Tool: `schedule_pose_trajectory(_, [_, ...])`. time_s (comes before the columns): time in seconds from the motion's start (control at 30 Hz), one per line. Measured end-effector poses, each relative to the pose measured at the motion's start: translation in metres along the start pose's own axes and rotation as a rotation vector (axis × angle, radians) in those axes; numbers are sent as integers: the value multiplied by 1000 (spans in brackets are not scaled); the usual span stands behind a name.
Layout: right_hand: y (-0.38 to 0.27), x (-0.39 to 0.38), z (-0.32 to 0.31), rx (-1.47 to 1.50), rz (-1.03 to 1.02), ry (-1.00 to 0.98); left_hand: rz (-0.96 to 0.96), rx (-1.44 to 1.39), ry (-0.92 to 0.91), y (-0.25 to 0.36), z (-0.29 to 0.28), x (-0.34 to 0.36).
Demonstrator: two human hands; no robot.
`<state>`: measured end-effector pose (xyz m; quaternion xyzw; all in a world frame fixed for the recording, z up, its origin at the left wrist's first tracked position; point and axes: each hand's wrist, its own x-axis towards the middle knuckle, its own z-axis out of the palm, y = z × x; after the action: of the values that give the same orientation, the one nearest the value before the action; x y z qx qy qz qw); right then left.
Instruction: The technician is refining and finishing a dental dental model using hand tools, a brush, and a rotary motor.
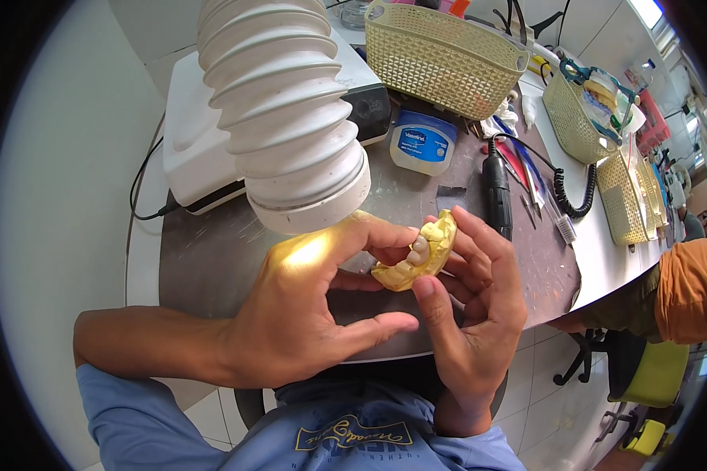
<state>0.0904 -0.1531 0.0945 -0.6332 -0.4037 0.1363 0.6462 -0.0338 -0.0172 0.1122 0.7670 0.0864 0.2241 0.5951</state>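
Note:
A yellow dental model (443, 242) is pinched in my right hand (475, 302), its thumb at the near edge and its fingers around the far and right side. A row of whitish tooth crowns (419, 251) sits along the model's arch. My left hand (310, 286) is beside it, index fingertip touching the model near the teeth. The left thumb stretches out below, apart from the model, and the other left fingers are partly hidden behind it. Bright light falls on the back of my left hand.
A ribbed white hose (283, 118) hangs just above my left hand. A white machine (200, 149) stands behind it. Beyond my hands are a blue-labelled jar (423, 143), a black handpiece (496, 192) with a coiled cord and a cream basket (444, 59). Another person's orange sleeve (687, 290) is at right.

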Motion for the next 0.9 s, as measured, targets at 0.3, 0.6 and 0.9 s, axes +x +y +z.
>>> schedule_pose_trajectory(0.3, [5,-5,-1,-32,-39,-4,-332,-396,-4,2,-9,5])
schedule_pose_trajectory(0.6, [9,-8,1,-69,-108,14,-335,-383,-12,3,-11,5])
schedule_pose_trajectory(0.9, [13,-7,3,-79,-180,16,-353,-350,-48,2,-16,6])
